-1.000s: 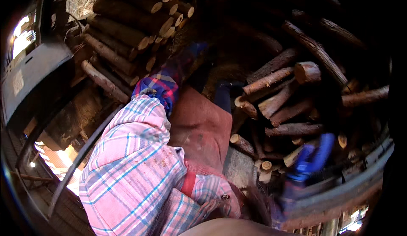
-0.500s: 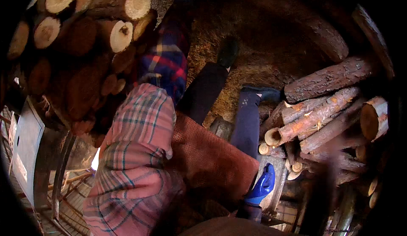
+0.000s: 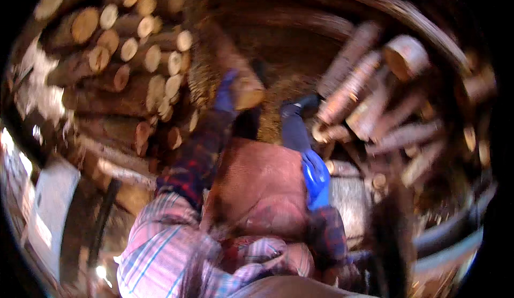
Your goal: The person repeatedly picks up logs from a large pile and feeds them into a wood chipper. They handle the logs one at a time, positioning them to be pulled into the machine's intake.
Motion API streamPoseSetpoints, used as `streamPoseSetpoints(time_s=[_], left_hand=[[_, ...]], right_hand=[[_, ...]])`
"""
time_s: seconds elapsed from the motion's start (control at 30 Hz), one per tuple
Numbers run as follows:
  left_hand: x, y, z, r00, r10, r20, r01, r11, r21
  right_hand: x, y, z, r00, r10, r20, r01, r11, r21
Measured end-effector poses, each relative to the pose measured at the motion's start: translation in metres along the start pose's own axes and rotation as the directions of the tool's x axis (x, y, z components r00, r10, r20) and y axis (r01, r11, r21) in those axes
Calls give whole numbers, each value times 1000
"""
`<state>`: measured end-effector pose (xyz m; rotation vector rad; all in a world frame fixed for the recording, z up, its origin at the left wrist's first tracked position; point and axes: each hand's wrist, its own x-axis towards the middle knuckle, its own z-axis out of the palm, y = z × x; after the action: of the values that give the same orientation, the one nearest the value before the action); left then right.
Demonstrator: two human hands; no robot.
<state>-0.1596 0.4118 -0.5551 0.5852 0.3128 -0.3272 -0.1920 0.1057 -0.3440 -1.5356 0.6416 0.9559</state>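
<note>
A thick log (image 3: 249,86), its sawn end toward me, is in front of my left side, partly blurred by motion. My left hand (image 3: 227,89), in a blue glove, grips its left side; the fingertips are smeared. My right hand (image 3: 316,176), also blue-gloved, rests by my right leg at the edge of the reddish-brown apron (image 3: 262,177) over my lap. It holds nothing that I can see, and its fingers lie stretched out.
On the left rises a stack of cut logs (image 3: 128,49), sawn ends facing me. A looser heap of logs (image 3: 364,102) lies to the right. Beside my right hand stands a pale wooden block (image 3: 348,201). A grey panel (image 3: 53,207) is at lower left.
My left arm has swung into clearer view, and a log now shows in that hand. My right hand has moved up and forward along my leg. The whole view has shifted.
</note>
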Motion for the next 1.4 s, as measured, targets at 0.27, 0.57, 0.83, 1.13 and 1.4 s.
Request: streamPoseSetpoints(time_s=[0.27, 0.57, 0.83, 1.13, 1.4], left_hand=[[-128, 76, 283, 564, -747, -352, 435, 631, -642], [-71, 97, 430, 807, -586, 74, 318, 537, 781], [-4, 50, 569, 931, -365, -33, 364, 910, 199], [38, 67, 730, 930, -229, 289, 43, 846, 532], [33, 99, 810, 866, 31, 498, -310, 815, 489]], right_hand=[[-50, -72, 19, 945, 41, 323, -311, 411, 857], [-111, -133, -103, 945, -178, 273, -115, 600, 792], [-245, -127, -115, 678, -648, -345, 570, 761, -309], [-247, -169, -156, 628, -631, -455, 777, 486, 399], [-294, -452, -444, -103, -866, -489, 859, 170, -483]])
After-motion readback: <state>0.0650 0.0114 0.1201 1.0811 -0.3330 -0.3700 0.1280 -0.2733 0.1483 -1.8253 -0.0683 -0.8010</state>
